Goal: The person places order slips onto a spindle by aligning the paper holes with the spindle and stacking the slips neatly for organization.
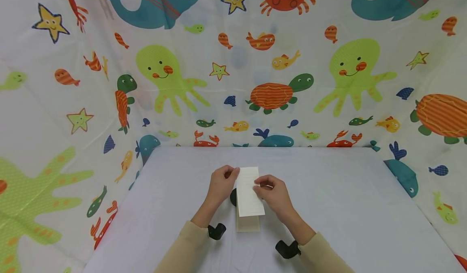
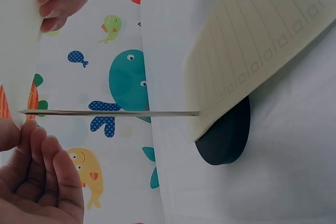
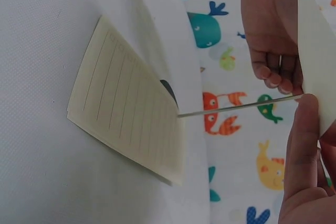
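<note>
In the head view a cream lined notepad (image 1: 249, 196) has a leaf raised between the two hands. My left hand (image 1: 221, 183) pinches it near its upper left edge. The right hand (image 1: 274, 193) grips the right edge with curled thumb and fingers. Below, a lower lined leaf (image 2: 262, 40) lies close over the table, slanting across the left wrist view. A thin cream leaf (image 3: 241, 106) shows edge-on in the right wrist view, running from the lower leaf up to the hands. Partly covered by the notepad sits a rounded black object (image 2: 226, 135).
White cloth covers the table (image 1: 346, 208). Behind and along the sides hangs a curtain (image 1: 226, 119) printed with sea animals. Black wrist mounts (image 1: 288, 249) stick out beside the beige sleeves (image 1: 324, 252).
</note>
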`<state>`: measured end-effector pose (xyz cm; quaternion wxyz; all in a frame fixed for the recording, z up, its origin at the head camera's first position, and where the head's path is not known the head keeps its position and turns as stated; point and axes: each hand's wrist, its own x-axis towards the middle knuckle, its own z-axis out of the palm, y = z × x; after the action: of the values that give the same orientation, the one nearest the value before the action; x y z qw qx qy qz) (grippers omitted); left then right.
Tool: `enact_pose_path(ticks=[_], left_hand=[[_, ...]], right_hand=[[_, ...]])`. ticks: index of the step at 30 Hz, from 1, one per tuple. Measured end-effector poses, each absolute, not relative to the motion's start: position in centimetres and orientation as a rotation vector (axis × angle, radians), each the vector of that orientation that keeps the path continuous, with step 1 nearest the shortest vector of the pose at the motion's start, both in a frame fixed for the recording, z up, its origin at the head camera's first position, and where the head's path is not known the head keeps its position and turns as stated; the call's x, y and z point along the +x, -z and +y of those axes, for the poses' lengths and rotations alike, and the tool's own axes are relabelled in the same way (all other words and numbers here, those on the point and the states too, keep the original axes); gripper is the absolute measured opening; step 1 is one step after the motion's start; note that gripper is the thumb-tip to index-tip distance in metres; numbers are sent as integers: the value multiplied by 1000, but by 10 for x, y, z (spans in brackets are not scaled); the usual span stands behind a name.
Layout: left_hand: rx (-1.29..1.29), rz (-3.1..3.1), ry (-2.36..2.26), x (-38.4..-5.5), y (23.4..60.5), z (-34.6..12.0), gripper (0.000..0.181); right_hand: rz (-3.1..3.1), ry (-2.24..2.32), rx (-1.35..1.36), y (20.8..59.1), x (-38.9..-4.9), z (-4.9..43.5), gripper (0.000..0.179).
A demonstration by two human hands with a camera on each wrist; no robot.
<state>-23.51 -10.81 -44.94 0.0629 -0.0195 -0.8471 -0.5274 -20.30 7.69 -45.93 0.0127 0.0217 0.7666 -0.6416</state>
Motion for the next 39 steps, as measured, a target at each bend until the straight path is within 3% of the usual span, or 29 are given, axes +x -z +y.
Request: enact_pose_path(ticks=[39], left_hand=[[-85, -2599, 1546, -239, 454, -104, 24]], right_hand=[[2354, 2022, 50, 463, -204, 81, 14]])
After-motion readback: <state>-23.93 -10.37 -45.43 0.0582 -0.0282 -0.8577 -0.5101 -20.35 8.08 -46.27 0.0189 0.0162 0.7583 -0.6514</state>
